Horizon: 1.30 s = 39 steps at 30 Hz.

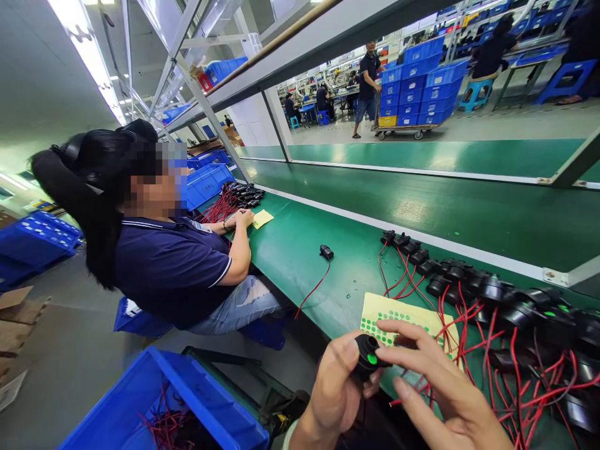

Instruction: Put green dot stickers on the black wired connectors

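Note:
My left hand [330, 384] is closed around a round black plastic part [363, 369] with a hollow in its end, pinched between thumb and fingers. A green dot sticker [372, 359] sits on the part's side. My right hand [440, 387] has its fingers stretched apart, the index fingertip at the part's edge beside the sticker. Behind both hands lies a yellow sheet [375, 306] with rows of green dots, partly covered by my fingers. To the right, several black parts with red wires [492, 290] are piled up; a few carry green dots.
A single wired black part [327, 252] lies farther along the green bench [290, 237]. At left a co-worker [169, 269] sits by another wired pile [244, 195]. A blue bin [206, 387] with wired parts stands below left. Beyond the frame, a person moves a cart of blue crates [417, 94].

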### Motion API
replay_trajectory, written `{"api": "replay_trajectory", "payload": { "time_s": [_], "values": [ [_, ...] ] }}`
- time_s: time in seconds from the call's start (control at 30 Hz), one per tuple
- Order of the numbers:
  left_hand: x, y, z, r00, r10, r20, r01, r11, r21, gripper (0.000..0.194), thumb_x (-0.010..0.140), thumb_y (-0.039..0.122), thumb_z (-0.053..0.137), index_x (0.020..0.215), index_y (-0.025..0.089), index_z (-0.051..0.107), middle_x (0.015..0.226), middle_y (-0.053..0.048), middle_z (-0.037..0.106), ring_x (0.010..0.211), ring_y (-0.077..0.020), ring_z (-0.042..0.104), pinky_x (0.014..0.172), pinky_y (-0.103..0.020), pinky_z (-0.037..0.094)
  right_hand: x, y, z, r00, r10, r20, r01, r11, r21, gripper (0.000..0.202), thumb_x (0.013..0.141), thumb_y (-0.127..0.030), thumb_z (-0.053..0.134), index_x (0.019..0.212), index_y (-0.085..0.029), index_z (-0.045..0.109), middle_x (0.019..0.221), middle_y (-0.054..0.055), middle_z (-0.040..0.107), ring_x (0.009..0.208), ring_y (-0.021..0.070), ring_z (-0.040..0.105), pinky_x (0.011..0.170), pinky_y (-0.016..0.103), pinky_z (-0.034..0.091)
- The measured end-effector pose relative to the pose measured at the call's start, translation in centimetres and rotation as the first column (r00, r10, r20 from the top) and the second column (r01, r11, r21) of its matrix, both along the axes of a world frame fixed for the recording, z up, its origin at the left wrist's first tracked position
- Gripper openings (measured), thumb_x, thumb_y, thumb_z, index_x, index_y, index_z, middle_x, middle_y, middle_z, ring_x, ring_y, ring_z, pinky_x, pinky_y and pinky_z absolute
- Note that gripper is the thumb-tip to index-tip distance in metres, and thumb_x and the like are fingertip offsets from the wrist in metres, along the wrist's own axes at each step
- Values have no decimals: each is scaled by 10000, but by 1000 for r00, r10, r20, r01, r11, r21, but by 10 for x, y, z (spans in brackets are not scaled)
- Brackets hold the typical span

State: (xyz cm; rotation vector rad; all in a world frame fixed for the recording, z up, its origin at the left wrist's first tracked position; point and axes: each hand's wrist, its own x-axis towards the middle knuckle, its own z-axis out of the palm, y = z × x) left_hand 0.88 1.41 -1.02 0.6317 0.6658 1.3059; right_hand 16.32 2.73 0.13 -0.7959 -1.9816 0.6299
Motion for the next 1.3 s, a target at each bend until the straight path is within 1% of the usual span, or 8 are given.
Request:
{"api": "replay_trajectory", "payload": {
  "time_s": [0.13, 0.4, 0.57, 0.67, 0.77, 0.9, 1.13, 1.3],
  "values": [
    [-1, 1, -1, 985, -37, 168, 56, 992, -110, 421, 788, 514, 708, 800, 94, 739, 558, 5, 457, 494, -69, 369, 424, -167, 250, 7, 0, -2, 996, -88, -5, 89, 995, 52, 311, 918, -163, 527, 1214, -252, 568, 1299, 106, 550, 1224, 211, 568, 997, 327, 526],
    [3, -2, -1, 973, -19, 232, 60, 983, -175, 402, 743, 491, 761, 766, 91, 722, 568, -2, 492, 486, -70, 386, 410, -168, 243, 3, 4, 10, 995, -54, 85, 24, 948, 317, 266, 883, -122, 550, 1127, -192, 632, 1227, 137, 604, 1151, 225, 611, 941, 345, 553],
    [5, 0, -3, 946, -45, 320, 126, 963, -238, 448, 749, 526, 758, 802, 81, 749, 534, 0, 528, 474, -69, 433, 448, -169, 330, 11, 9, 4, 986, -89, 139, 35, 934, 355, 256, 914, -232, 584, 1161, -172, 614, 1211, 140, 639, 1169, 229, 616, 970, 335, 539],
    [6, 0, -7, 935, -29, 354, 130, 956, -263, 342, 834, 461, 702, 915, 138, 776, 819, -67, 717, 731, -136, 628, 660, -211, 485, 14, 7, 1, 962, -97, 256, -13, 917, 399, 407, 957, -329, 551, 1303, -118, 523, 1281, 173, 623, 1244, 231, 573, 1026, 333, 503],
    [6, -1, -20, 923, -137, 360, 228, 947, -225, 279, 940, 364, 572, 1079, 215, 762, 1179, -66, 722, 1166, -209, 603, 955, -280, 467, 15, 6, 2, 935, -122, 334, -22, 918, 395, 394, 982, -247, 464, 1344, -92, 479, 1322, 170, 612, 1286, 197, 541, 1062, 297, 468],
    [15, 1, -44, 882, -235, 409, 362, 893, -267, 281, 968, 313, 512, 1070, 262, 769, 1162, -33, 742, 1288, -188, 541, 1074, -278, 392, 23, 6, 5, 925, -100, 366, -29, 943, 331, 428, 939, -184, 454, 1344, -47, 480, 1321, 163, 620, 1296, 176, 532, 1094, 255, 427],
    [35, 15, -59, 905, -355, 234, 410, 875, -258, 368, 890, 448, 608, 1037, 147, 761, 1008, -136, 732, 975, -250, 655, 887, -351, 485, 93, 3, -7, 873, -215, 438, 163, 975, 154, 674, 793, -109, 541, 1443, -114, 363, 1398, 158, 557, 1322, 205, 513, 1090, 330, 454],
    [12, 30, -69, 980, -183, 78, 198, 923, -329, 205, 809, 314, 698, 895, 139, 762, 886, -119, 720, 836, -216, 651, 747, -307, 500, 182, 21, -19, 668, -493, 557, 462, 862, 208, 573, 904, -278, 553, 1442, -201, 373, 1389, 126, 556, 1281, 232, 547, 1064, 419, 482]
  ]
}}
